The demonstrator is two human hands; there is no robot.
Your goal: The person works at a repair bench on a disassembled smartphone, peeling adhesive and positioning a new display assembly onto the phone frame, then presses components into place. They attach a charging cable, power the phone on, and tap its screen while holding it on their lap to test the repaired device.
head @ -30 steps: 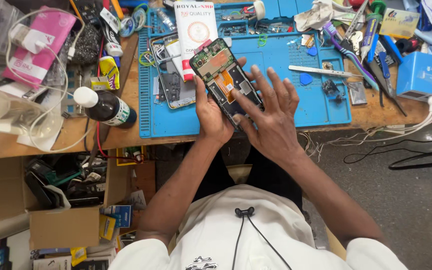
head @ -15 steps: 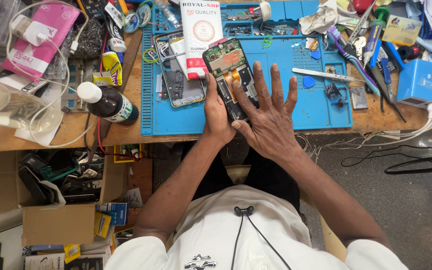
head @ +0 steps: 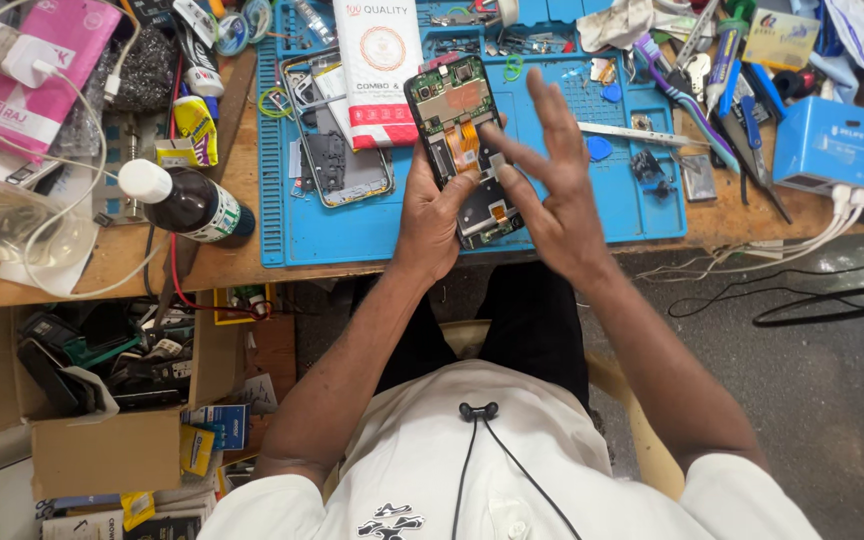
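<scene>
The left hand [head: 432, 215] is cradling an opened phone [head: 462, 150] from beneath, its grip closing around the lower left edge with the thumb lying up the side. The right hand [head: 552, 190] is hovering just over the phone's lower half with fingers spread apart, holding nothing; one fingertip seems to be brushing the board, though I cannot tell whether it is truly touching.

The phone is being held above the near edge of the blue mat [head: 352, 235], back cover off, showing a dark board, an orange patch and thin flex ribbons. It is looking light and stiff but fragile: the ribbons and bare parts would likely be damaged by pressing, so the frame edges are the safer place to hold, as the left hand is doing.

Just left of it, a phone frame [head: 337, 165] and a white packet [head: 380, 60] are lying on the mat. Tweezers [head: 637, 133] and small picks are lying to the right, near the right hand's reach. Farther out on the desk [head: 82, 270], a dark bottle [head: 187, 200] is lying on its side, a blue box [head: 830, 145] is sitting at right, and loose tools and cables are crowding the far edge.
</scene>
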